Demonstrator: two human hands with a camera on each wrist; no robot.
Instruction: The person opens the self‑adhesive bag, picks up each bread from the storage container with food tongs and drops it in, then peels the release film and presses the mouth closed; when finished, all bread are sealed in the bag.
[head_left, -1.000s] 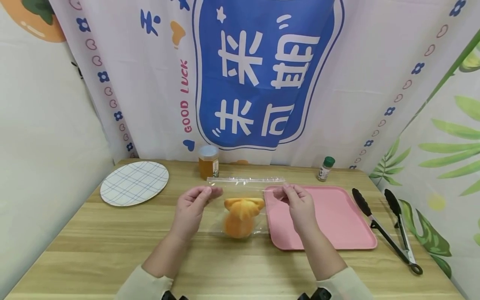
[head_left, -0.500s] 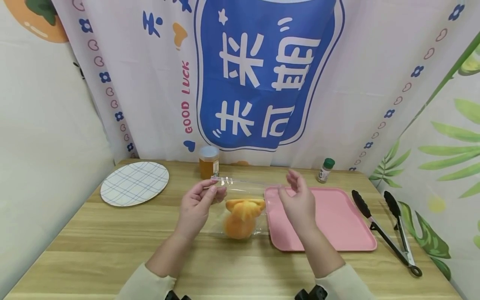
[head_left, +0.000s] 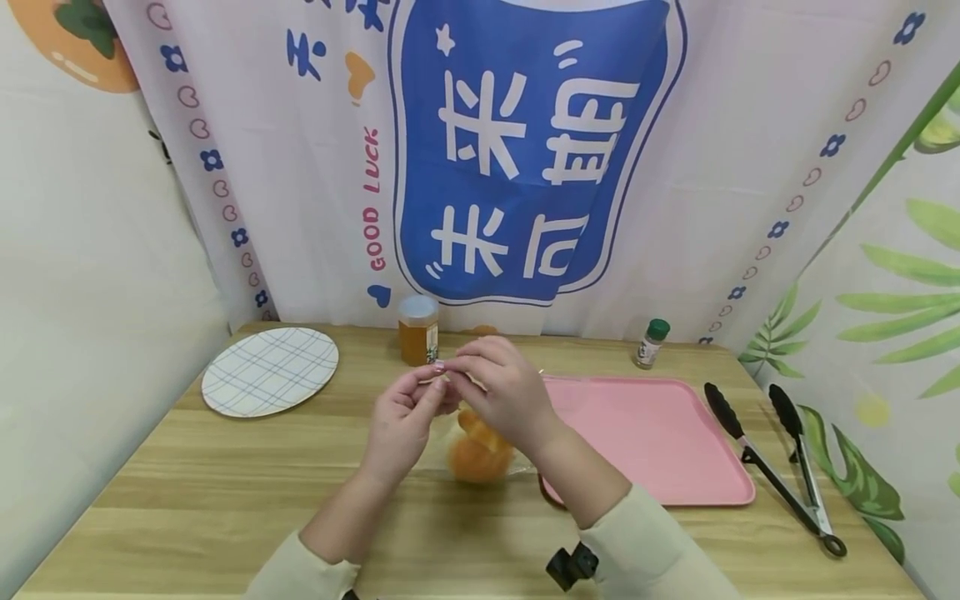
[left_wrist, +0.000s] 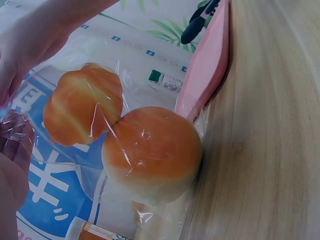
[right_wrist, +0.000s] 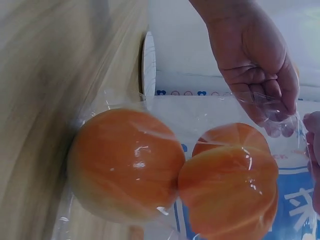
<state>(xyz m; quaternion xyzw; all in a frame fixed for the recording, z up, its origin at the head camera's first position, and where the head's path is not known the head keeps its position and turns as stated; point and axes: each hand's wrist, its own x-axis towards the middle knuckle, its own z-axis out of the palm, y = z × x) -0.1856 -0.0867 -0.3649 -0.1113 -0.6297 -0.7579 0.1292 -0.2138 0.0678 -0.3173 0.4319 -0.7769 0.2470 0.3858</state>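
A clear zip bag (left_wrist: 92, 182) stands upright on the table with two bread rolls inside. The round bun (left_wrist: 155, 150) is at the bottom, and a ridged roll (left_wrist: 82, 105) sits on top of it. My left hand (head_left: 401, 425) pinches the bag's upper left corner between thumb and fingers. Right beside it, my right hand (head_left: 506, 392) pinches a small pink-and-white piece at the same end of the zip edge. In the head view the right hand covers much of the ridged roll and the bag's mouth.
A pink tray (head_left: 660, 442) lies right of the bag, with black-tipped tongs (head_left: 780, 482) beyond it. At the back stand a honey-coloured jar (head_left: 417, 340) and a green-capped spice bottle (head_left: 649, 346). A checked plate (head_left: 270, 371) lies at the back left.
My right hand has let go of the bag's right corner and crossed left to meet the left hand at the left corner. The left hand keeps hold and has shifted slightly right.
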